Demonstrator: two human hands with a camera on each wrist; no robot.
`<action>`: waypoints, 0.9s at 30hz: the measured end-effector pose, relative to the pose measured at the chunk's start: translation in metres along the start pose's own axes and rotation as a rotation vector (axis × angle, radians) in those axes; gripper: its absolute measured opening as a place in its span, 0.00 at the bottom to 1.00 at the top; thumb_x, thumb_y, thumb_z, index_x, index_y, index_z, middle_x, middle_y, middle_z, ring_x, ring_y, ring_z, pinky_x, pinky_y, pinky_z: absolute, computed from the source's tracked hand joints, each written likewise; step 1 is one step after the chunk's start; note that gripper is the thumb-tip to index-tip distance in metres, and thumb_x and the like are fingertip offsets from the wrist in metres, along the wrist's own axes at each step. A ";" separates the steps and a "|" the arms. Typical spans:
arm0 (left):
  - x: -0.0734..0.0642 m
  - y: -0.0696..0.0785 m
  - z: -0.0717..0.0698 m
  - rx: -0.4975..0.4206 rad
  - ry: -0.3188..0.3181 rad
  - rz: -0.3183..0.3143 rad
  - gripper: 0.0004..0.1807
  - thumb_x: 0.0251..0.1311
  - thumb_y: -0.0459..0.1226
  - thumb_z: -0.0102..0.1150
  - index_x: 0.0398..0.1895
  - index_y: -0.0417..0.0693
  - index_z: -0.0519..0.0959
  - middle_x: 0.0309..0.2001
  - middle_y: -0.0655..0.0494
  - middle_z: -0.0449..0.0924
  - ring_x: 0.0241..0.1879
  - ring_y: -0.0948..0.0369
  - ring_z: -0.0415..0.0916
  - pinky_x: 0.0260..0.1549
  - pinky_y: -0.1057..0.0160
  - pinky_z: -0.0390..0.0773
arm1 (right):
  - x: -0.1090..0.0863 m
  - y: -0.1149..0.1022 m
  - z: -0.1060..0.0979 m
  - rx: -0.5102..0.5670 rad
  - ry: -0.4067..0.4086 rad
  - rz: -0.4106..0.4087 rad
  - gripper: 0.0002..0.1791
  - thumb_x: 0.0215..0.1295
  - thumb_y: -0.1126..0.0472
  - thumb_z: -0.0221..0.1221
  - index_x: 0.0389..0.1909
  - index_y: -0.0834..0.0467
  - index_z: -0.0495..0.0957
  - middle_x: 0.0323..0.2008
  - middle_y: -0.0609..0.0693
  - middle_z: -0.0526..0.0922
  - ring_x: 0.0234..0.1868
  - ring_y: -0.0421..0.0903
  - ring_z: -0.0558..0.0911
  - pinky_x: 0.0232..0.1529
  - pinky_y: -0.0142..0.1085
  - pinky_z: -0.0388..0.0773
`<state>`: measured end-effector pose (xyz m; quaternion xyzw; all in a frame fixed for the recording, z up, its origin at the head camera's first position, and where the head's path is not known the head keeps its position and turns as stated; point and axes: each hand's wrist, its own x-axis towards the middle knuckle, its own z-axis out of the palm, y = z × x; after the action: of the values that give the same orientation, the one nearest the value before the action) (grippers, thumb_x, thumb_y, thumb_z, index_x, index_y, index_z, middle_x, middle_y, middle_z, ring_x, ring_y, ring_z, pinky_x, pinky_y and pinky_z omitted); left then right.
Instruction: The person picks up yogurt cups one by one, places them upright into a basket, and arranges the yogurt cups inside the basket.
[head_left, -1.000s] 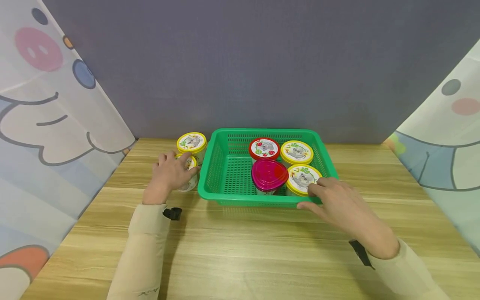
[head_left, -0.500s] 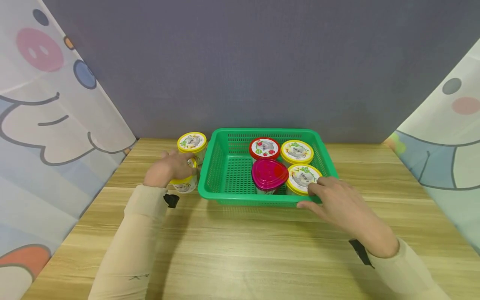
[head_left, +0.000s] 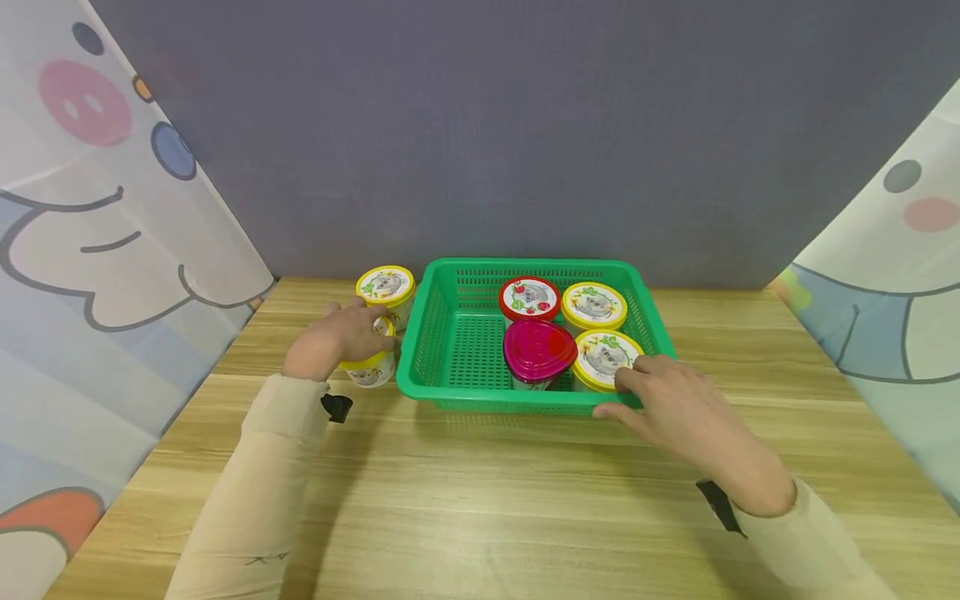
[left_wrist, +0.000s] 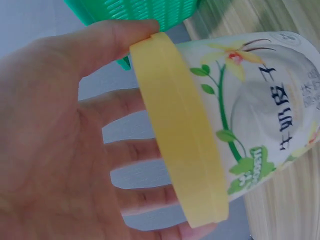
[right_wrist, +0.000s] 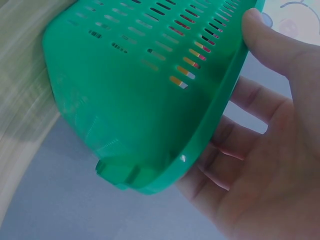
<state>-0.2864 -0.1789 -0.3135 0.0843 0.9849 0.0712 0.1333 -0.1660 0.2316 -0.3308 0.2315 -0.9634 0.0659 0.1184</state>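
Note:
My left hand (head_left: 335, 340) grips a white tub (head_left: 375, 372) by its yellow lid (left_wrist: 179, 135), thumb on one side and fingers round the other. Printed flowers and leaves decorate the tub's wall, seen large in the left wrist view. It is left of a green plastic basket (head_left: 423, 354). At the basket's near right corner, my right hand (head_left: 678, 408) holds the rim, with the thumb outside and the fingers over the inner side. The right wrist view shows the basket's slotted wall (right_wrist: 135, 95) and the thumb on its rim.
Behind the held tub stands another yellow-lidded tub (head_left: 386, 285). Inside the basket's right half are a red-lidded tub (head_left: 529, 297), a pink-lidded cup (head_left: 538, 350) and two yellow-lidded tubs (head_left: 594, 305). A grey panel (head_left: 480, 133) rises behind the wooden table (head_left: 480, 508).
My left hand has come down round the front left tub's lid, and that tub is shifted slightly towards me. The right hand keeps its hold on the basket rim.

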 end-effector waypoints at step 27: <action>-0.012 0.010 -0.030 0.085 0.115 0.017 0.36 0.67 0.55 0.45 0.76 0.51 0.64 0.68 0.35 0.60 0.63 0.30 0.59 0.49 0.25 0.68 | -0.001 0.000 0.000 0.005 -0.004 0.002 0.19 0.56 0.42 0.73 0.32 0.52 0.80 0.27 0.45 0.73 0.30 0.48 0.74 0.31 0.46 0.74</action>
<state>-0.2819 -0.1745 -0.2798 0.0941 0.9923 0.0353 0.0722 -0.1652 0.2316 -0.3305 0.2309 -0.9637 0.0679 0.1158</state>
